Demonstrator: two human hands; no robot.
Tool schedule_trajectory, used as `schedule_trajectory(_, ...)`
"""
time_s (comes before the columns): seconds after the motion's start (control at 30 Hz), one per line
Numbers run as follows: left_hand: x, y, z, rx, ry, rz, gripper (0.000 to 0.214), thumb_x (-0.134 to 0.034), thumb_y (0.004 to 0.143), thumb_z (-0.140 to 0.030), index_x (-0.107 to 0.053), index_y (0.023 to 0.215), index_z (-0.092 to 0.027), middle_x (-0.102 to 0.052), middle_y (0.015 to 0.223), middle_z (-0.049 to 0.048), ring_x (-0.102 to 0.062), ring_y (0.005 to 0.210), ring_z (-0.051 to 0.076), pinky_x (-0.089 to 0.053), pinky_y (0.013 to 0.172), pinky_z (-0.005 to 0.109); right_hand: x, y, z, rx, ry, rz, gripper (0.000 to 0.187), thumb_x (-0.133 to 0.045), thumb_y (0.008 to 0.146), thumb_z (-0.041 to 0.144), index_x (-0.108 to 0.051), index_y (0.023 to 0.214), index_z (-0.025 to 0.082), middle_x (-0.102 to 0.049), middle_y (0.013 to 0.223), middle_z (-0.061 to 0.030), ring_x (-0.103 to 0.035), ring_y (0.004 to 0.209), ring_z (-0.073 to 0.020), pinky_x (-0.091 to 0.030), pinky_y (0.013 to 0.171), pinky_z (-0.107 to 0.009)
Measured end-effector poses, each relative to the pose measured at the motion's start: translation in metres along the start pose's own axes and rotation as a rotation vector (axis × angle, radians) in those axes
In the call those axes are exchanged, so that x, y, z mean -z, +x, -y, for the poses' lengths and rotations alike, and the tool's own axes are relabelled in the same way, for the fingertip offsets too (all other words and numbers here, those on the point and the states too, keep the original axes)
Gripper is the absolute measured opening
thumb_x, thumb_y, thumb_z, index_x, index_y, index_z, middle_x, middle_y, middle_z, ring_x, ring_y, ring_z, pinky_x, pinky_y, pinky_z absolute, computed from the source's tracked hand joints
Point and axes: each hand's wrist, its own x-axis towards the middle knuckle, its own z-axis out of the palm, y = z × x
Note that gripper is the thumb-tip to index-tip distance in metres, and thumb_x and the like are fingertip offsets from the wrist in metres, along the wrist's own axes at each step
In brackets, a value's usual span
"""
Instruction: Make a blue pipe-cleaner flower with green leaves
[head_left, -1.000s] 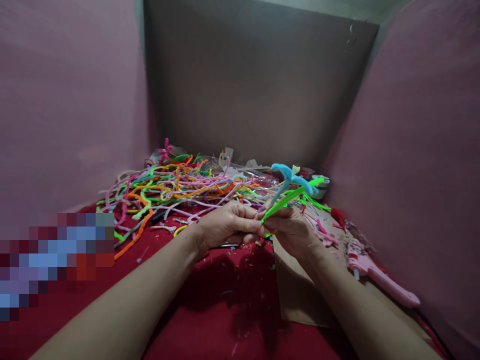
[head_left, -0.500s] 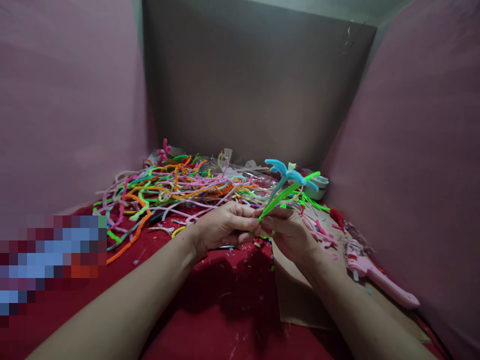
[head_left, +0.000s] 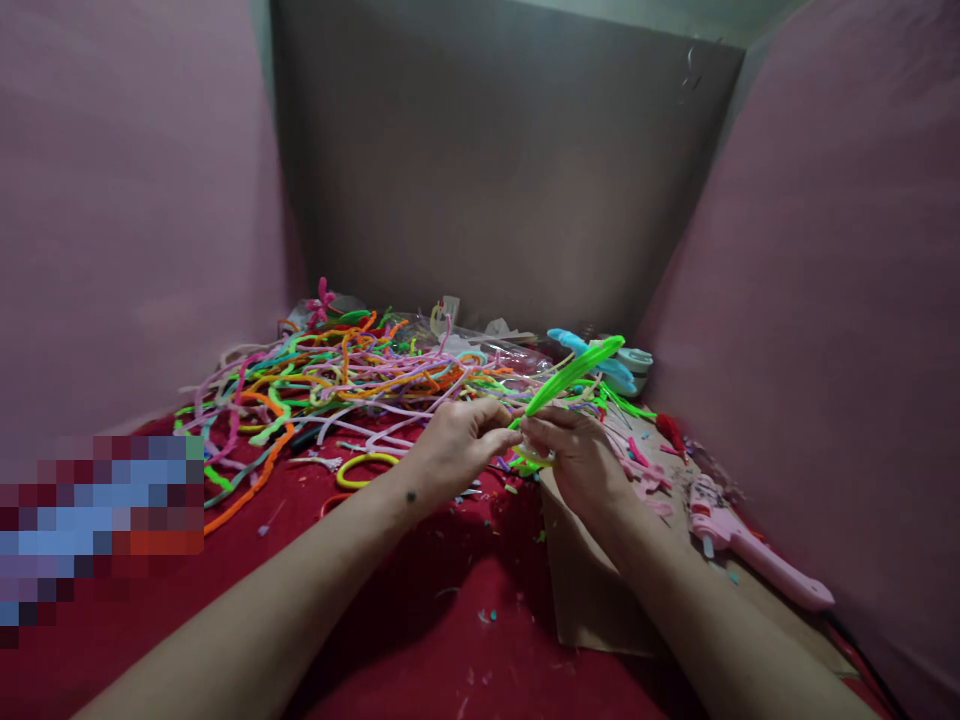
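A bright green pipe-cleaner leaf (head_left: pixel 576 374) slants up to the right from between my fingertips. Behind it, a light blue pipe-cleaner flower (head_left: pixel 618 374) is partly covered. My right hand (head_left: pixel 576 452) pinches the leaf's base with thumb and fingers. Close beside it, my left hand (head_left: pixel 466 440) has its thumb and forefinger pressed together on the green stem at the leaf's lower end. Fingers hide most of the stem and the exact joint between leaf and flower.
Loose coloured pipe cleaners (head_left: pixel 352 375) are heaped at the back left. Yellow-handled scissors (head_left: pixel 367 458) lie by my left forearm. On the right, a pink glue gun (head_left: pixel 750 550) rests on cardboard (head_left: pixel 592 590). Beyond the flower stands a pale blue-green object (head_left: pixel 639 368). Scraps dot the red cloth (head_left: pixel 420 620).
The flower and leaf have turned, so the leaf now shows broader and in front of the petals. My left hand has shifted its grip slightly, and the scissor handles show more.
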Motion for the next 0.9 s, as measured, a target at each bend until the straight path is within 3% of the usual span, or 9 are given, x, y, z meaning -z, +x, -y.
schedule_trajectory(0.07, -0.006, -0.002, 0.002, -0.108, 0.147, -0.097, 0.014, -0.051, 0.078, -0.021, -0.061, 0.071, -0.016, -0.054, 0.062, -0.0008, -0.045, 0.058, 0.010, -0.034, 0.058, 0.022, 0.000, 0.000, 0.000, 0.025, -0.070, -0.011, 0.018, -0.070, 0.060, 0.026, -0.058, 0.048, 0.018, -0.041, 0.046, 0.0052, -0.032, 0.047, -0.0086, -0.024, 0.048, -0.026)
schedule_trajectory(0.13, -0.009, -0.003, 0.004, -0.123, 0.162, -0.121, 0.015, -0.048, 0.080, -0.020, -0.060, 0.072, -0.017, -0.053, 0.062, -0.0013, -0.044, 0.058, 0.010, -0.033, 0.059, 0.022, 0.000, 0.000, 0.000, 0.045, -0.113, 0.016, 0.020, -0.069, 0.062, 0.026, -0.057, 0.048, 0.018, -0.041, 0.047, 0.0049, -0.032, 0.048, -0.0088, -0.024, 0.049, -0.026)
schedule_trajectory(0.4, 0.000, 0.003, -0.001, 0.047, -0.244, 0.010, 0.016, -0.050, 0.074, -0.020, -0.053, 0.059, -0.014, -0.045, 0.054, -0.0044, -0.040, 0.053, 0.008, -0.032, 0.054, 0.021, 0.001, 0.000, -0.002, 0.005, -0.020, 0.254, 0.013, -0.062, 0.072, 0.028, -0.063, 0.063, 0.019, -0.049, 0.052, 0.0027, -0.040, 0.051, -0.0109, -0.030, 0.053, -0.026)
schedule_trajectory(0.5, 0.000, 0.004, -0.002, 0.110, -0.310, 0.017, 0.017, -0.053, 0.071, -0.021, -0.052, 0.057, -0.014, -0.043, 0.051, -0.0051, -0.038, 0.050, 0.007, -0.030, 0.050, 0.020, 0.002, 0.002, -0.003, -0.050, 0.027, 0.265, 0.012, -0.066, 0.068, 0.028, -0.062, 0.060, 0.019, -0.044, 0.049, 0.0036, -0.036, 0.049, -0.0101, -0.028, 0.049, -0.025)
schedule_trajectory(0.6, 0.000, 0.004, -0.001, 0.168, -0.383, 0.031, 0.017, -0.055, 0.069, -0.023, -0.052, 0.057, -0.013, -0.042, 0.048, -0.0056, -0.035, 0.047, 0.006, -0.026, 0.047, 0.020, 0.003, 0.004, -0.005, 0.010, -0.015, 0.194, 0.015, -0.068, 0.064, 0.027, -0.060, 0.054, 0.018, -0.040, 0.047, 0.0044, -0.031, 0.048, -0.0091, -0.027, 0.048, -0.025)
schedule_trajectory(0.73, -0.002, 0.003, 0.003, 0.233, -0.620, 0.125, 0.020, -0.059, 0.069, -0.027, -0.050, 0.057, -0.014, -0.043, 0.046, -0.0058, -0.030, 0.041, 0.004, -0.019, 0.044, 0.020, 0.005, 0.005, -0.005, 0.079, -0.015, 0.170, 0.015, -0.067, 0.065, 0.025, -0.061, 0.053, 0.018, -0.044, 0.051, 0.0036, -0.033, 0.050, -0.0090, -0.027, 0.050, -0.025)
schedule_trajectory(0.83, -0.001, 0.002, 0.009, 0.279, -0.788, 0.255, 0.022, -0.062, 0.069, -0.029, -0.049, 0.059, -0.014, -0.044, 0.047, -0.0052, -0.026, 0.038, 0.003, -0.014, 0.041, 0.020, 0.004, 0.004, -0.004, -0.014, 0.128, 0.247, 0.007, -0.069, 0.061, 0.025, -0.068, 0.063, 0.018, -0.050, 0.055, 0.0030, -0.036, 0.050, -0.0087, -0.029, 0.050, -0.025)
schedule_trajectory(0.9, 0.001, 0.001, 0.012, 0.305, -0.846, 0.351, 0.020, -0.063, 0.070, -0.030, -0.052, 0.066, -0.013, -0.044, 0.049, -0.0053, -0.023, 0.037, 0.002, -0.012, 0.040, 0.020, 0.003, 0.003, -0.004, -0.097, 0.221, 0.274, 0.013, -0.073, 0.057, 0.025, -0.070, 0.068, 0.019, -0.054, 0.057, 0.0026, -0.038, 0.050, -0.0083, -0.031, 0.050, -0.024)
